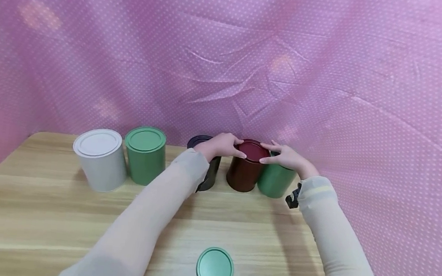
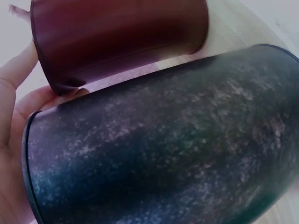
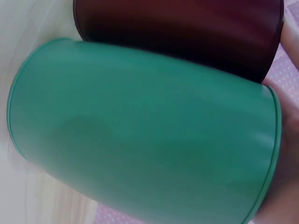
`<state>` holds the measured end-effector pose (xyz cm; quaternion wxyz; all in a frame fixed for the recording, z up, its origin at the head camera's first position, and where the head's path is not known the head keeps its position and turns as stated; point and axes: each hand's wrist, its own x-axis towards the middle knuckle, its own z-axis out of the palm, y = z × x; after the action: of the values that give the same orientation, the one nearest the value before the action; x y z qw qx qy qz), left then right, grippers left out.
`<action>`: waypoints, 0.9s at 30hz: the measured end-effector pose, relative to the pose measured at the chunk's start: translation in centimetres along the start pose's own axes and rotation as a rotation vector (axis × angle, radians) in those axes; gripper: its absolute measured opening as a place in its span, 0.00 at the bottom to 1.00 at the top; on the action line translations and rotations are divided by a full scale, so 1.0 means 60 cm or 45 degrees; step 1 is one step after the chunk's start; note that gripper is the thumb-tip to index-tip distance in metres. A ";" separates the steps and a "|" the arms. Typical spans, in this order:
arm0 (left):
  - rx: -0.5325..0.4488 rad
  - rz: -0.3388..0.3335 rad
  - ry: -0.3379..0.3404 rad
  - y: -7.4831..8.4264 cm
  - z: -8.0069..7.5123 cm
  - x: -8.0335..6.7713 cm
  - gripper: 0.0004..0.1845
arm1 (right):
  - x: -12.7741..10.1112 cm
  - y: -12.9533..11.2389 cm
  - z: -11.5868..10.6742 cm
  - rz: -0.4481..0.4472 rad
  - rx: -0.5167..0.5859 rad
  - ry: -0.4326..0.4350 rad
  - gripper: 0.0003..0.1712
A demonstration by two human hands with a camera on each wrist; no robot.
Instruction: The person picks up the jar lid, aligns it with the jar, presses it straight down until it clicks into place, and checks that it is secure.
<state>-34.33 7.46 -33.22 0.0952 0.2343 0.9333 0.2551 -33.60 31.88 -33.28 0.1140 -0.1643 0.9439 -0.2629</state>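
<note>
A dark red can [image 1: 243, 175] with a matching lid [image 1: 253, 151] stands upright toward the back of the table. My left hand [image 1: 221, 145] grips its top rim from the left, thumb in front and fingers behind. From the right, my right hand [image 1: 288, 157] holds the same rim, thumb and fingertips at the lid's edge. Under the left wrist stands a black can [image 2: 159, 140], its surface mottled in the left wrist view. A green can [image 3: 149, 126] stands beneath the right hand, close against the red one; the hand covers most of its top.
A loose green round lid [image 1: 215, 269] lies on the wooden table [image 1: 35, 208] near the front. At the left stand a lidded white can [image 1: 104, 173] and another lidded green can [image 1: 146, 166]. Pink dotted cloth [image 1: 228, 67] hangs behind the table and along its sides.
</note>
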 end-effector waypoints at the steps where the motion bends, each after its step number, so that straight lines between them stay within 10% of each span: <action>1: 0.000 0.006 0.000 0.001 0.001 0.001 0.35 | -0.001 0.002 0.000 0.005 -0.008 0.001 0.41; 27: 0.039 -0.058 -0.055 0.006 -0.020 0.007 0.34 | 0.007 -0.017 -0.002 0.039 -0.035 -0.028 0.42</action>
<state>-34.93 7.43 -32.00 0.1174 0.2197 0.9399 0.2333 -33.74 30.97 -32.69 0.1261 -0.1543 0.9485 -0.2463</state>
